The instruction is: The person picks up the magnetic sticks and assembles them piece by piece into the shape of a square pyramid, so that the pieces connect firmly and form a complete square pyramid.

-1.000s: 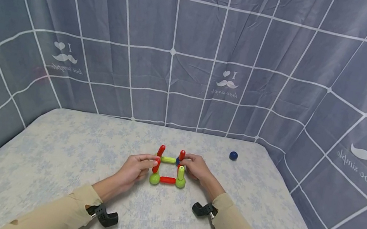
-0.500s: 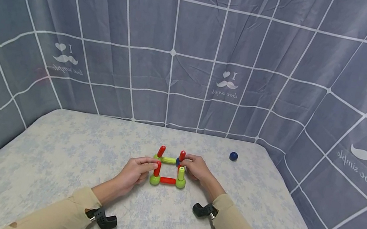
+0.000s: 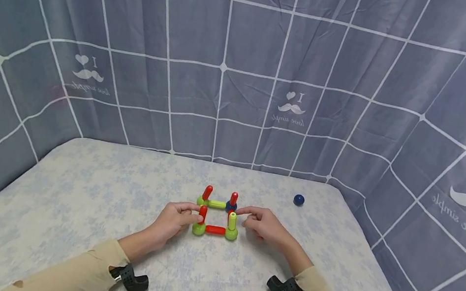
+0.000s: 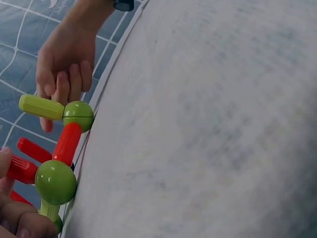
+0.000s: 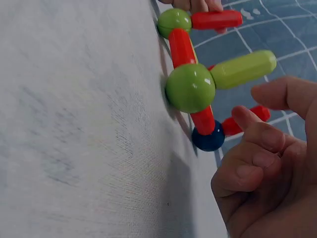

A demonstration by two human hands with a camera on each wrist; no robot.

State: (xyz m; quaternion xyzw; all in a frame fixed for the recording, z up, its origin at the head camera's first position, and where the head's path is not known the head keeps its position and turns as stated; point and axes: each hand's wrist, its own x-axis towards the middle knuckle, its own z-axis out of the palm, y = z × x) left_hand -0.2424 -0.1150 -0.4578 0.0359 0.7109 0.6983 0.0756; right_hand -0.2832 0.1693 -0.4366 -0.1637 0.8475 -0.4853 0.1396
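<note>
A square frame of balls and rods stands on the table. Its near corners are green balls (image 3: 199, 229) (image 3: 231, 234) joined by a red rod (image 3: 215, 230); a lime rod (image 3: 232, 221) rises from the right one. At the back, a lime rod (image 3: 217, 204) runs to a dark blue ball (image 3: 231, 207), and red rods (image 3: 207, 192) stand on both far corners. My left hand (image 3: 173, 220) pinches the upright red rod (image 3: 203, 214) at the near left corner. Beside the blue ball, my right hand (image 3: 265, 225) holds nothing, index finger extended and thumb apart.
A loose dark blue ball (image 3: 299, 200) lies farther back on the right of the table. The patterned cloth (image 3: 119, 189) covers the tabletop, with a grey-blue checked curtain (image 3: 191, 90) behind and at the sides.
My right hand has let go at the blue corner and drawn back to the right. My left hand stays at the near left red rod, which now stands straighter.
</note>
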